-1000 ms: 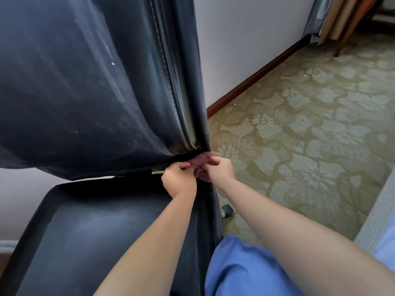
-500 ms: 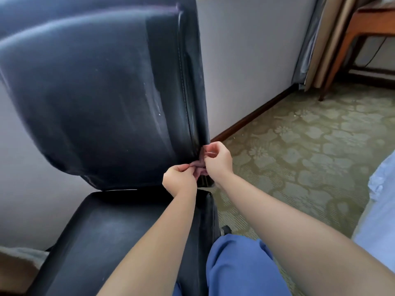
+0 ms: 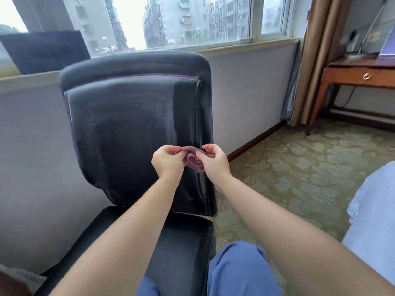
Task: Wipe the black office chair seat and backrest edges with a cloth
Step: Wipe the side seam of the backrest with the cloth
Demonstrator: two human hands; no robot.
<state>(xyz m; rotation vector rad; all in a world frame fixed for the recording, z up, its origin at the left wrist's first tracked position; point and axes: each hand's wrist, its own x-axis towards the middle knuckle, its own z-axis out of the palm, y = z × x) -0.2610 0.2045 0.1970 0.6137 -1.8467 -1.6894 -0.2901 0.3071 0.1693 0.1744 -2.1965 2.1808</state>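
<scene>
1. Behind everything runs a window above a pale wall; patterned carpet leaves open room off the chair's right side
2. Backrest stands upright, long axis vertical; its right edge rises just beyond the hands
3. Seat lies below the forearms
4. Left hand and right hand both pinch the bunched cloth; right is nearer that edge

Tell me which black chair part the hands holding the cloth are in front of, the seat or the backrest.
The backrest. Both the left hand and right hand pinch the pink cloth before its lower right edge; the seat lies lower, under the forearms.
</scene>
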